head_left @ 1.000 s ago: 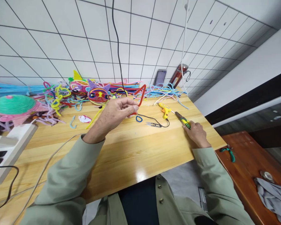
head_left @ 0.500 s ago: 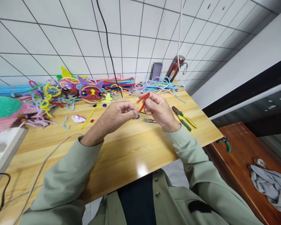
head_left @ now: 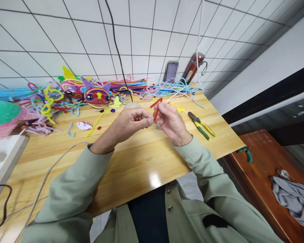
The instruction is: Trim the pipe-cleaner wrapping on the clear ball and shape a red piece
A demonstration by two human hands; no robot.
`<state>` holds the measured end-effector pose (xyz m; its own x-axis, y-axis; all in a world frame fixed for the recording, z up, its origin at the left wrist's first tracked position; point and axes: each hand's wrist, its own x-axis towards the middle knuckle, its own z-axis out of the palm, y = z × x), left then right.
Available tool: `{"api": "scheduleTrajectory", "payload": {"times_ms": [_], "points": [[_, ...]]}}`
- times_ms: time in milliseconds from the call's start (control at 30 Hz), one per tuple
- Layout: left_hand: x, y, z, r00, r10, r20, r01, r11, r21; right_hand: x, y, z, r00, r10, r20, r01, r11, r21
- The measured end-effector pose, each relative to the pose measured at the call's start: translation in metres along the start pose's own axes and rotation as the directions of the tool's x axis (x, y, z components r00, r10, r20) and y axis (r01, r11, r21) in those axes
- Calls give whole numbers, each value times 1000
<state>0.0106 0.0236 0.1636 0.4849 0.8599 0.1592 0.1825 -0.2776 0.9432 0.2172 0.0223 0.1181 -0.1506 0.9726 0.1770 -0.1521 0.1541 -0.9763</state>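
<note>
A bent red pipe cleaner (head_left: 156, 103) runs between my two hands above the table. My left hand (head_left: 134, 122) pinches its lower part, with a bit of red showing inside the curled fingers. Thumb and fingers of my right hand (head_left: 170, 118) are closed on it near the bend, and its free end points up and left. Below the right hand, the tips of a metal tool (head_left: 158, 127) peek out; the rest is hidden. Pliers (head_left: 199, 124) with green and yellow handles lie to the right of that hand.
Along the wall lie many coloured pipe cleaners (head_left: 164, 90) and a horned pipe-cleaner face (head_left: 98, 97). A phone (head_left: 171, 72) and a red flask (head_left: 193, 68) stand behind. At the left sits a white power strip (head_left: 8, 162). A brown side table (head_left: 258, 148) adjoins at right.
Both hands have drawn slightly closer together, the red pipe cleaner still between them. The right hand now covers most of the metal tool. The view has shifted a little.
</note>
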Motion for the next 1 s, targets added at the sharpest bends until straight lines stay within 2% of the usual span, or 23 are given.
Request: {"api": "scheduleTrajectory", "payload": {"times_ms": [67, 100, 167, 200, 267, 300, 333, 400, 433, 467, 533, 567, 667, 833, 933, 1000], "points": [[2, -3, 3, 1000, 3, 12, -3, 1000, -1, 7, 3, -3, 994, 95, 49, -100, 989, 111], [3, -6, 5, 1000, 0, 23, 0, 1000, 1, 6, 3, -5, 996, 84, 29, -86, 992, 91], [5, -11, 8, 999, -24, 32, 24, 1000, 0, -3, 1, -6, 996, -56, -64, 50, 994, -101], [6, -14, 10, 999, -40, 26, 41, 999, -12, -10, 0, -6, 984, -161, -78, 138, 960, -242], [8, -19, 13, 997, -76, 18, 77, 995, -60, -22, -2, -7, 945, -328, -11, 287, 843, -454], [9, -21, 15, 996, -88, 20, 89, 992, -90, -25, -3, -8, 932, -362, 25, 327, 809, -489], [9, -23, 17, 995, -92, 24, 94, 989, -115, -26, -2, -9, 933, -360, 27, 329, 817, -473], [9, -26, 21, 997, -75, 37, 79, 986, -145, -19, 3, -11, 970, -234, -67, 205, 933, -295], [9, -27, 24, 998, -57, 40, 62, 986, -152, -14, 6, -12, 989, -102, -105, 86, 986, -143], [8, -27, 26, 999, -37, 36, 42, 987, -157, -8, 9, -13, 994, 54, -96, -52, 998, 28], [8, -29, 29, 1000, -7, 17, 9, 987, -161, 1, 15, -13, 953, 302, 29, -297, 907, 299], [7, -30, 30, 1000, 2, 5, -2, 987, -159, 3, 17, -13, 927, 365, 87, -370, 848, 379], [8, -33, 32, 999, 12, -32, -17, 986, -163, -1, 20, -9, 905, 410, 118, -410, 759, 506], [11, -42, 36, 994, -16, -111, -11, 971, -238, -9, 25, -4, 912, 401, 89, -377, 732, 568], [13, -45, 39, 992, -34, -121, 1, 963, -268, -6, 32, -5, 918, 385, 93, -369, 748, 551], [13, -47, 40, 990, -45, -136, 10, 969, -246, -4, 34, -8, 937, 346, 54, -324, 801, 503]]}}
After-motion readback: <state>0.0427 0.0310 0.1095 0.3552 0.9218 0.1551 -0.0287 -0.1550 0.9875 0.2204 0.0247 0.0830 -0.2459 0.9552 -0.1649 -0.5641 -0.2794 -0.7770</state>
